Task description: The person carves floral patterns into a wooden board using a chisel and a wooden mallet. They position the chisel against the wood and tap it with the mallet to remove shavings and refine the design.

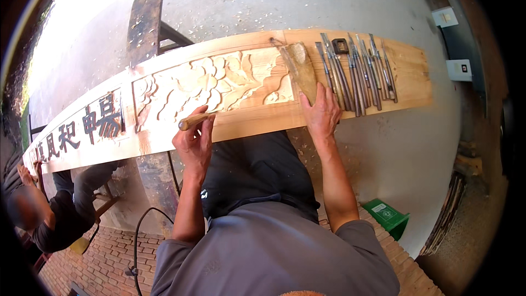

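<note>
A long pale wooden board lies across in front of me, with a floral relief carved into it. My left hand is closed round a tool with a rounded wooden handle, at the board's near edge below the carving. Its working end cannot be made out, but it looks like a carving chisel. Right of the carving, a worn flat wooden mallet with a cord at its far end rests on the board. My right hand grips the mallet's near end. Beside it lies a row of carving chisels.
A small dark block with an opening sits among the chisels. Dark painted characters mark the board's left part, where another person works. A wooden trestle supports the board. A green bin stands right on the floor.
</note>
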A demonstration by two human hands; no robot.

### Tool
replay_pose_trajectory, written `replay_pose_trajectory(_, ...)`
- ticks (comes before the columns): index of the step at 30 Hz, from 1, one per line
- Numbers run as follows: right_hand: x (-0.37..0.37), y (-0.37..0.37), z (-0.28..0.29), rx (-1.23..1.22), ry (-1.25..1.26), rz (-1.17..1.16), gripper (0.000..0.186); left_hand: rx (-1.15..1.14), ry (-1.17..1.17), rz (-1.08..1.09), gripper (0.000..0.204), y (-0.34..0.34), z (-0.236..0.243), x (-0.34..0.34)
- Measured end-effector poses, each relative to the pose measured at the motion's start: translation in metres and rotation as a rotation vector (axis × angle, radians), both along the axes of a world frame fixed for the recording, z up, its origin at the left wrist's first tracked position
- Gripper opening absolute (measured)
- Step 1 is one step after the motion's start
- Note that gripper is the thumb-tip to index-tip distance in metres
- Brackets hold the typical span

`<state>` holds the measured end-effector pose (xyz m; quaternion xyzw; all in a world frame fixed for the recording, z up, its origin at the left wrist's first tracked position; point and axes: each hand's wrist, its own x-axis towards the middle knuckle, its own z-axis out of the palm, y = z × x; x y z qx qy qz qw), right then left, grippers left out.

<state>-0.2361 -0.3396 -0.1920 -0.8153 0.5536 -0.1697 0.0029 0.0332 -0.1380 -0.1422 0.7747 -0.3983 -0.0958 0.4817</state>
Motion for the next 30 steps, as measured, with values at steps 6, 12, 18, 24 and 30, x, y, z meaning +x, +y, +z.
replay_pose_trajectory(6,-0.002,0.002,-0.005,0.0,0.029,-0.023,0.061,-0.039,-0.318,-0.065,0.014,-0.007,-0.022,0.005)
replay_pose_trajectory(12,-0.001,0.0,-0.006,0.004,-0.001,-0.023,0.06,-0.052,-0.243,-0.05,0.015,0.0,-0.012,-0.011)
replay_pose_trajectory(18,-0.002,-0.008,-0.011,-0.076,0.017,0.028,0.057,-0.138,-0.099,-0.114,0.035,0.022,-0.008,-0.037)
replay_pose_trajectory(24,-0.017,-0.008,-0.008,-0.075,0.061,0.025,0.056,-0.137,-0.082,-0.156,0.034,0.035,-0.008,-0.062)
replay_pose_trajectory(30,-0.004,-0.005,-0.014,-0.072,0.073,0.029,0.055,-0.023,-0.097,-0.06,0.026,0.06,0.002,-0.062)
